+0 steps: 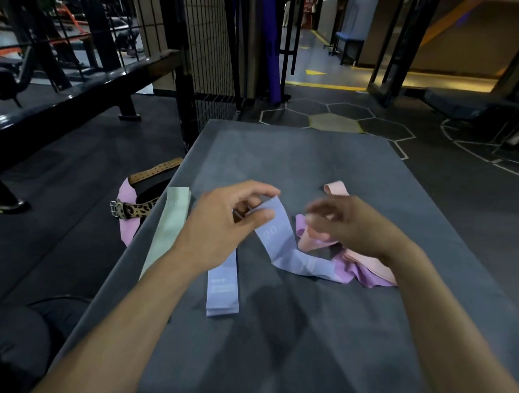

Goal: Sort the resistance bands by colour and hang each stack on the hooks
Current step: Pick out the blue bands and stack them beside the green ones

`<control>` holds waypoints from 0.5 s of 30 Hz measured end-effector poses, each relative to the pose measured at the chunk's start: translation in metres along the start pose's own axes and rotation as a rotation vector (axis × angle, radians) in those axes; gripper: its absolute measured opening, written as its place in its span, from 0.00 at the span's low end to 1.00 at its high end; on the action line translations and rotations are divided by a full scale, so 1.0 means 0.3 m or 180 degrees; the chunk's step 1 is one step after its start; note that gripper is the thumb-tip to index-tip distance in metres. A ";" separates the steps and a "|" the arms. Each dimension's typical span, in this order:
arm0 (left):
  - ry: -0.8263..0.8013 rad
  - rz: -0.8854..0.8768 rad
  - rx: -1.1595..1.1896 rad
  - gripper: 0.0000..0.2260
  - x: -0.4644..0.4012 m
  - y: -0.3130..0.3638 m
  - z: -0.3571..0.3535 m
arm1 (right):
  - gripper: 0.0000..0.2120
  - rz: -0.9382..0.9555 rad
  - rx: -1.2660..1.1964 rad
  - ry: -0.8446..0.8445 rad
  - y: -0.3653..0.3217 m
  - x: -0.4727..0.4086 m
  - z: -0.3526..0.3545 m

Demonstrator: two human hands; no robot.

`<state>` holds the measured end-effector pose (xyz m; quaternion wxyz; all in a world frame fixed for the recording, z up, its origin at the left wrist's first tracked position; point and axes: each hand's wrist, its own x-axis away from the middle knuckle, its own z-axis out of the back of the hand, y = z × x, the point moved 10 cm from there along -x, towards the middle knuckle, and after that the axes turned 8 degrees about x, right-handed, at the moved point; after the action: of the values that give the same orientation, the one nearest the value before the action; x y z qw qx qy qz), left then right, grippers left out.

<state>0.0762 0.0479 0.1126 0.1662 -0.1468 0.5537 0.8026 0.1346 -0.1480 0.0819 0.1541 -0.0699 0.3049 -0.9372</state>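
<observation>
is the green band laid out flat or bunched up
Flat: the green band lies straight along the mat's left edge, no folds or twists showing.

Dim gym room. Grey padded platform [309, 153] stood centre, dark rubber floor [83, 143] around it. Hexagon floor markings, white-outlined with one yellowish cell [333, 123], lay beyond far edge. Black wire-mesh partition [209, 51] rose behind, black steel bench frame [72, 97] ran left. Tan perforated leather belt [154, 170] and leopard-print belt with metal buckle [132, 209] lay on floor, left of platform. Yellow-lit corridor opened far right; blue bench [347, 42] stood against wall.
</observation>
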 end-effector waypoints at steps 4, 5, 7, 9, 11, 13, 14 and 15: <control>0.0264 0.0011 0.0309 0.08 -0.013 0.018 0.026 | 0.08 0.1029 -0.1243 0.0045 -0.221 0.054 0.015; 0.0295 -0.0007 0.0367 0.08 -0.014 0.028 0.028 | 0.06 0.1096 -0.1316 0.0082 -0.239 0.053 0.012; 0.0390 -0.0025 0.0486 0.08 -0.013 0.039 0.037 | 0.02 0.1138 -0.1417 0.0188 -0.253 0.050 0.016; 0.0438 0.0017 0.0662 0.12 -0.010 0.034 0.039 | 0.01 0.1225 -0.1448 0.0472 -0.260 0.053 0.047; 0.0212 0.0191 0.0796 0.19 -0.009 0.010 0.008 | 0.05 0.1354 -0.1733 0.0821 -0.274 0.064 0.102; -0.0214 0.0484 0.0768 0.22 0.003 -0.024 -0.056 | 0.07 0.1463 -0.1886 0.1180 -0.298 0.084 0.161; -0.0431 0.0626 0.0731 0.20 0.016 -0.043 -0.091 | 0.07 0.1501 -0.1898 0.1312 -0.310 0.095 0.182; -0.0610 0.0728 0.0681 0.17 0.032 -0.061 -0.122 | 0.06 0.1516 -0.1911 0.1414 -0.319 0.104 0.196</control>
<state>0.0771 0.0207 0.0805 0.1405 0.0129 0.6307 0.7631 0.0949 -0.1174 0.1871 0.2693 0.1637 0.5970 -0.7378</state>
